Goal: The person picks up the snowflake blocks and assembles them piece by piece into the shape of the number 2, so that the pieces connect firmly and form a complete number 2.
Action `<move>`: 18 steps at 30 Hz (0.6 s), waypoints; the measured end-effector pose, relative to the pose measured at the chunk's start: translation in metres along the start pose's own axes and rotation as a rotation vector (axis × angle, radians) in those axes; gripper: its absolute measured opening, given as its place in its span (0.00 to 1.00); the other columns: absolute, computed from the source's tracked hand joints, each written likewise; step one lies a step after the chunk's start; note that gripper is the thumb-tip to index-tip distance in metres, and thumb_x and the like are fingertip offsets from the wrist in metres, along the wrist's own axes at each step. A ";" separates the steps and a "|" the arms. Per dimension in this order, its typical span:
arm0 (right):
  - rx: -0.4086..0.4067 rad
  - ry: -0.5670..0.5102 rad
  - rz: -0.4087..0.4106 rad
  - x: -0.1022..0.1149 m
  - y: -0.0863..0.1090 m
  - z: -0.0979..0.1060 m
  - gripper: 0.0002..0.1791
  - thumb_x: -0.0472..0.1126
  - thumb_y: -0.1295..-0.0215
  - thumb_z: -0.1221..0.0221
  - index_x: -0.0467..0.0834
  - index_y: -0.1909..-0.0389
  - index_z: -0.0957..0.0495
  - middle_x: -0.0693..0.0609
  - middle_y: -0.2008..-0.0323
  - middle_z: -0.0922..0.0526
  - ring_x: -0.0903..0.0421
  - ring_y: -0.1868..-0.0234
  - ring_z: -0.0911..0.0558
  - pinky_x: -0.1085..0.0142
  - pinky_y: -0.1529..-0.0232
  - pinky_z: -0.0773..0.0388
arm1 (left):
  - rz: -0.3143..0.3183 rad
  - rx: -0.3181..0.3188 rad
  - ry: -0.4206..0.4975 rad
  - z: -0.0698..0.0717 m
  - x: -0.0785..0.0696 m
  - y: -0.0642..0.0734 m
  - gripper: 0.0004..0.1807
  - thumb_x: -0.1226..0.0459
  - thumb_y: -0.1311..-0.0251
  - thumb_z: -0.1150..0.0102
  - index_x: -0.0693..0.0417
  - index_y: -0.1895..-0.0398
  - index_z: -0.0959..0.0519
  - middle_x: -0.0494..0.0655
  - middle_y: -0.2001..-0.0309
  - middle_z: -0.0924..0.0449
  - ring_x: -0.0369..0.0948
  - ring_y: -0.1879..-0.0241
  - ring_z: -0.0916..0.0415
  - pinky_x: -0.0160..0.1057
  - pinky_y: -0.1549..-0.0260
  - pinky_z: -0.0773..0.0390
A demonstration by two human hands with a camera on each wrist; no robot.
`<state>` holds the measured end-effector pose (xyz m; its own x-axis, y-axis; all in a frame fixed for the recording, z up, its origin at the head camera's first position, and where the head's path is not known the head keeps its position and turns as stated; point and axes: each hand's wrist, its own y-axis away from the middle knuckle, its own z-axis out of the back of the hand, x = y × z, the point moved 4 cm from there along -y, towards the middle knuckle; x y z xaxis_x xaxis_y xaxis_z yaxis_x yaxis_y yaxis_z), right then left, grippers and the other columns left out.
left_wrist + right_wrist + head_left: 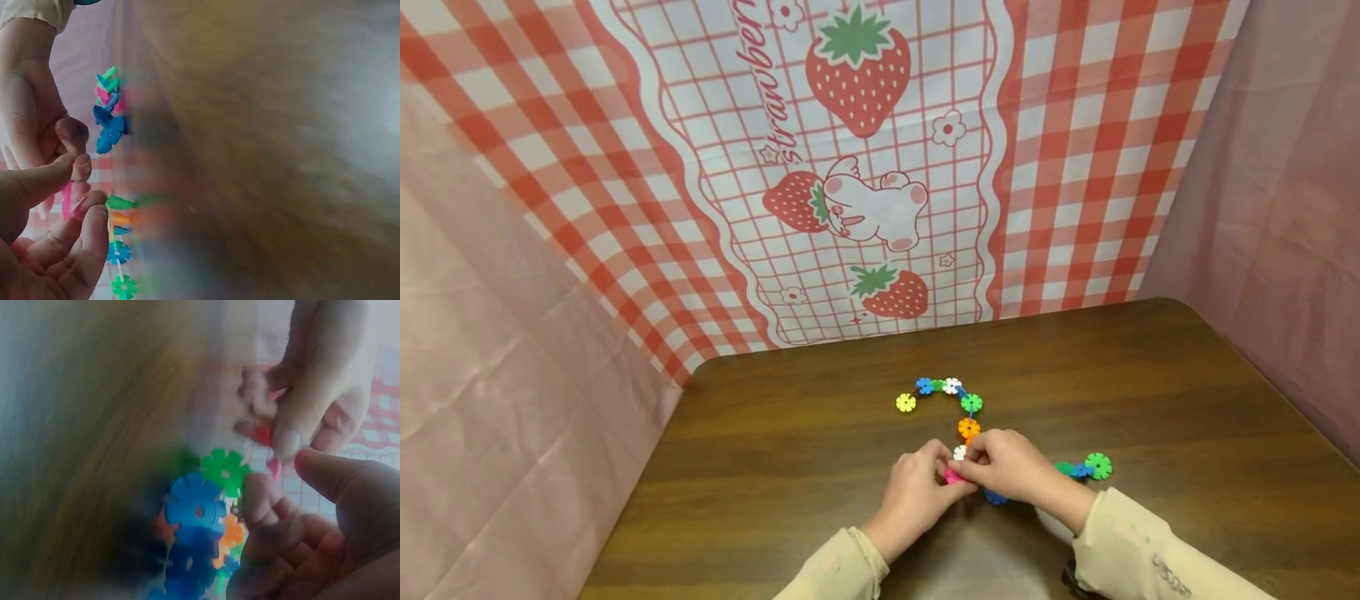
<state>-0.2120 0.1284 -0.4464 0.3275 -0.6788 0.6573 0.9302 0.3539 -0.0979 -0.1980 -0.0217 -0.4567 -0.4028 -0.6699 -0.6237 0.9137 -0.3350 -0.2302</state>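
Observation:
A pink notched disc [955, 476] is between the fingertips of both hands, low over the table. The left hand [916, 492] pinches it from the left with thumb and fingers. From the other side the right hand [1011, 467] pinches at the same spot, its fingertips almost touching the left thumb. In the right wrist view a pink edge [275, 469] shows between the right thumb and index finger. A white disc [959, 452] is just beyond the fingertips, with an orange disc [969, 428] above it. Fingers hide how the pink disc joins its neighbours.
A curved chain of linked discs runs past a green disc [972, 402] and a white disc [952, 386] to a yellow disc [906, 403]. Right of the hands lie a blue disc [996, 497] and a green disc [1098, 466]. A checked cloth [880, 200] hangs behind the wooden table [760, 467].

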 end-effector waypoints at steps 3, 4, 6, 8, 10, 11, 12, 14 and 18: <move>-0.009 -0.038 0.011 -0.002 0.001 0.002 0.15 0.48 0.41 0.32 0.50 0.82 0.24 0.62 0.85 0.28 0.65 0.82 0.32 0.70 0.79 0.34 | -0.040 0.025 0.037 -0.001 -0.003 -0.006 0.16 0.57 0.54 0.23 0.49 0.70 0.23 0.33 0.78 0.19 0.23 0.77 0.29 0.25 0.76 0.30; -0.025 -0.036 0.005 -0.003 0.001 0.003 0.15 0.46 0.41 0.32 0.49 0.82 0.25 0.62 0.85 0.27 0.65 0.82 0.32 0.70 0.79 0.34 | -0.039 0.035 0.049 0.000 -0.004 -0.008 0.15 0.58 0.52 0.24 0.50 0.69 0.23 0.33 0.78 0.19 0.23 0.77 0.28 0.25 0.75 0.29; -0.058 -0.020 -0.021 -0.006 0.002 0.008 0.15 0.45 0.41 0.32 0.49 0.83 0.26 0.62 0.85 0.27 0.65 0.82 0.31 0.69 0.78 0.33 | -0.003 0.039 0.068 0.002 -0.003 -0.014 0.10 0.60 0.49 0.28 0.51 0.68 0.21 0.33 0.77 0.19 0.24 0.77 0.28 0.26 0.75 0.29; -0.085 -0.004 -0.042 -0.010 0.003 0.012 0.15 0.44 0.40 0.33 0.49 0.83 0.26 0.62 0.86 0.27 0.65 0.83 0.30 0.69 0.78 0.33 | 0.058 0.015 0.080 0.005 0.000 -0.022 0.05 0.62 0.46 0.33 0.51 0.68 0.19 0.33 0.77 0.21 0.26 0.77 0.29 0.28 0.74 0.28; -0.106 0.004 -0.065 -0.013 0.005 0.017 0.14 0.43 0.40 0.33 0.49 0.82 0.26 0.62 0.86 0.26 0.64 0.83 0.29 0.68 0.77 0.32 | 0.134 -0.024 0.062 0.007 0.003 -0.033 0.04 0.60 0.45 0.37 0.50 0.70 0.18 0.33 0.77 0.23 0.30 0.76 0.29 0.31 0.74 0.28; -0.111 0.005 -0.076 -0.015 0.006 0.019 0.14 0.42 0.40 0.33 0.49 0.81 0.25 0.62 0.85 0.26 0.64 0.82 0.29 0.68 0.77 0.31 | 0.180 -0.026 0.054 0.006 0.005 -0.040 0.05 0.59 0.43 0.37 0.50 0.71 0.18 0.35 0.76 0.23 0.31 0.76 0.29 0.32 0.74 0.28; -0.119 0.007 -0.083 -0.018 0.006 0.021 0.12 0.41 0.40 0.33 0.48 0.80 0.24 0.62 0.85 0.25 0.64 0.82 0.28 0.67 0.76 0.31 | 0.228 -0.016 0.057 0.004 0.007 -0.046 0.07 0.57 0.42 0.38 0.50 0.71 0.18 0.36 0.75 0.22 0.32 0.77 0.28 0.33 0.75 0.27; -0.129 0.008 -0.094 -0.021 0.008 0.023 0.09 0.38 0.41 0.34 0.47 0.78 0.22 0.61 0.83 0.24 0.64 0.80 0.28 0.66 0.74 0.30 | 0.317 0.021 0.056 -0.004 0.011 -0.058 0.13 0.52 0.40 0.37 0.51 0.74 0.18 0.38 0.76 0.23 0.35 0.81 0.26 0.33 0.78 0.25; -0.133 0.011 -0.113 -0.028 0.012 0.025 0.04 0.35 0.41 0.35 0.46 0.73 0.18 0.61 0.81 0.23 0.64 0.78 0.27 0.66 0.73 0.29 | 0.458 0.096 0.040 -0.021 0.014 -0.074 0.28 0.40 0.44 0.37 0.50 0.89 0.25 0.40 0.87 0.29 0.40 0.91 0.27 0.35 0.90 0.28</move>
<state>-0.2137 0.1678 -0.4477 0.2205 -0.7168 0.6615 0.9747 0.1869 -0.1224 -0.2700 0.0077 -0.4640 0.0444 -0.7377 -0.6737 0.9869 -0.0724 0.1443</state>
